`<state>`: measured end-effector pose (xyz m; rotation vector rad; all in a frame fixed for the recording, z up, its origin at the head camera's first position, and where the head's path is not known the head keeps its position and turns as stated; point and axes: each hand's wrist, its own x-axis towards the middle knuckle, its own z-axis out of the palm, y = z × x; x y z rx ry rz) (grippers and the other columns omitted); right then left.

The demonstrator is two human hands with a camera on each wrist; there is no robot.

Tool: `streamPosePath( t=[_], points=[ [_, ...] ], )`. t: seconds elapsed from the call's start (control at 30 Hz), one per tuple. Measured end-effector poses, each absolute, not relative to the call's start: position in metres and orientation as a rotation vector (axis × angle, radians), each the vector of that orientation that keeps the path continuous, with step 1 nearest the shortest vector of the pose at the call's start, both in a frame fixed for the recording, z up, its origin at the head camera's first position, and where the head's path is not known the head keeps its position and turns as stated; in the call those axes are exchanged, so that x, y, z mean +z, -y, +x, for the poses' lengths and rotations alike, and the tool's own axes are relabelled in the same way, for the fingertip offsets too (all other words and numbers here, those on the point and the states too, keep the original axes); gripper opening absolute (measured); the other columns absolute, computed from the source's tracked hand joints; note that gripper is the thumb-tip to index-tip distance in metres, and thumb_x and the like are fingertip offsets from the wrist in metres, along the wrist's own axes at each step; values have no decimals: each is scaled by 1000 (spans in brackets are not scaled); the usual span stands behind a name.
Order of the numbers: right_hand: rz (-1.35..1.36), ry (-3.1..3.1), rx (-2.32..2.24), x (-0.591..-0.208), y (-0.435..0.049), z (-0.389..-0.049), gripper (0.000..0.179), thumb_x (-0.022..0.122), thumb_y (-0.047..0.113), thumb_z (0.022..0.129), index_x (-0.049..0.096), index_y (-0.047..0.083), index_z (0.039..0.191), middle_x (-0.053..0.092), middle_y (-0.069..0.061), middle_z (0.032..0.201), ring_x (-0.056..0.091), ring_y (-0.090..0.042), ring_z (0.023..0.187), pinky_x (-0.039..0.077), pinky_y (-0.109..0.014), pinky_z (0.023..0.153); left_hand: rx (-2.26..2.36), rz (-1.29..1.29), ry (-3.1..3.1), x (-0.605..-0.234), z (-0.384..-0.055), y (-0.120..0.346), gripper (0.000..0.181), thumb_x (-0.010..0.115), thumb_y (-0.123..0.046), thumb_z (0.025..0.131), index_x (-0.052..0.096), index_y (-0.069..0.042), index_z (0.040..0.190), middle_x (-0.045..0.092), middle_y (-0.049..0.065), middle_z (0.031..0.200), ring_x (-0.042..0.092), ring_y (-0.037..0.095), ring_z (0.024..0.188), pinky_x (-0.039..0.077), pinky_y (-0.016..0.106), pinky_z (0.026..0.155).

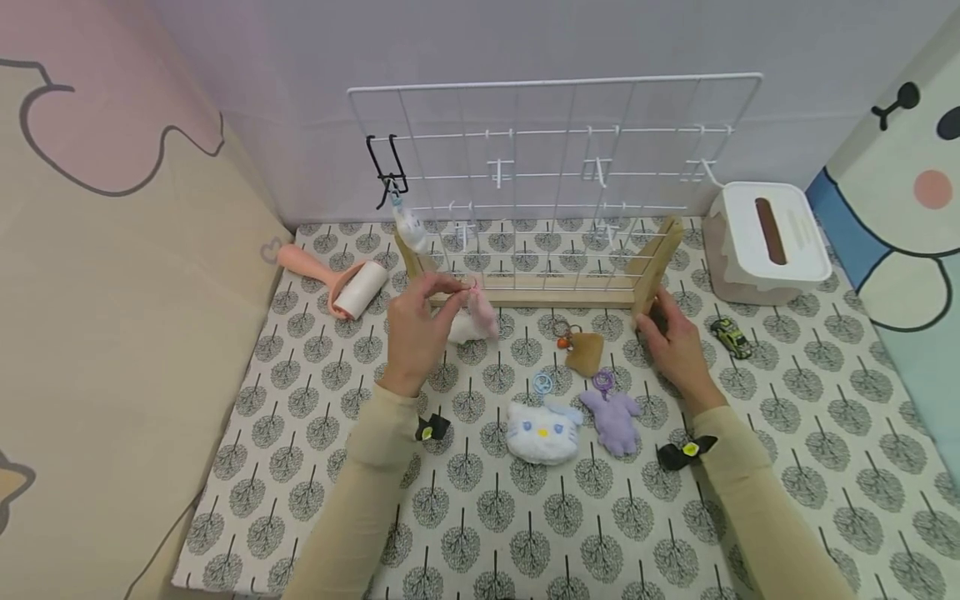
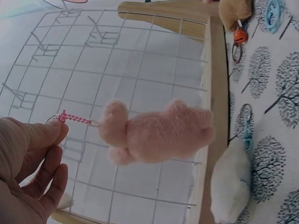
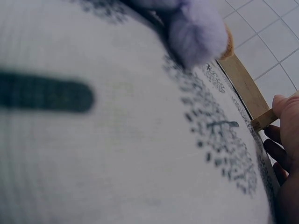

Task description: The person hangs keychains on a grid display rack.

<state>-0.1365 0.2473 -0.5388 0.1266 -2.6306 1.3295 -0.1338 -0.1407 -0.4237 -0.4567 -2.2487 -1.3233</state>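
My left hand [image 1: 420,333] pinches the pink cord [image 2: 74,117] of a pink plush keychain [image 2: 163,133] between thumb and forefinger. The plush dangles in front of a white wire grid rack, above its wooden base bar [image 1: 525,297]. Just below it, a white plush keychain [image 1: 465,330] lies on the cloth. My right hand [image 1: 681,352] grips the front end of the rack's right wooden foot [image 1: 654,262], thumb in front. In the right wrist view that hand is partly cut off at the edge. A white and blue plush [image 1: 410,229] hangs from a black hook [image 1: 393,179] at the rack's left.
Several white hooks [image 1: 597,169] sit on the grid. Nearer me lie a brown plush [image 1: 585,354], a white cat-face plush [image 1: 543,433] and a purple plush [image 1: 612,421]. A lint roller [image 1: 360,290] lies left; a toy car [image 1: 730,337] and lidded box [image 1: 772,242] stand right.
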Motion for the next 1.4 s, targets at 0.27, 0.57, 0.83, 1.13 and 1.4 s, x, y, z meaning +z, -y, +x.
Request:
streamPosePath(
  t=[0.27,0.57,0.83,1.13,1.4],
  points=[
    [120,2635,1315,-540,-247,-138,62,61,22,109,36,11,164,55,-34,147,51,-53,138,38,-69,113,-1375,-467,2167,-404,-147,145,13,80,-1,92,73,0,103,79,14,101,76,30,101,56,41,102],
    [122,2631,1315,-541,-246,-138,62,61,23,109,36,11,164,55,-35,147,52,-53,137,38,-69,112,-1378,-441,2150,-396,-157,143,14,79,-1,93,72,0,105,79,14,100,75,29,100,53,43,104],
    [103,2642,1316,-538,-244,-137,62,61,23,109,36,11,164,55,-34,147,51,-53,137,38,-69,113,-1426,-393,2201,-408,-164,143,13,80,0,91,73,-1,103,79,15,101,75,31,98,45,46,113],
    [85,2640,1316,-539,-245,-136,61,63,21,108,38,11,163,57,-33,146,53,-51,137,38,-68,114,-1510,-304,2212,-417,-162,144,12,80,-3,92,74,-3,102,80,13,100,74,27,97,44,47,111],
    [90,2639,1306,-538,-246,-137,62,63,20,107,38,9,163,55,-35,146,51,-53,137,37,-68,115,-1533,-248,2248,-428,-156,145,11,81,-4,92,73,-4,99,80,12,100,74,25,100,49,45,106]
  ],
)
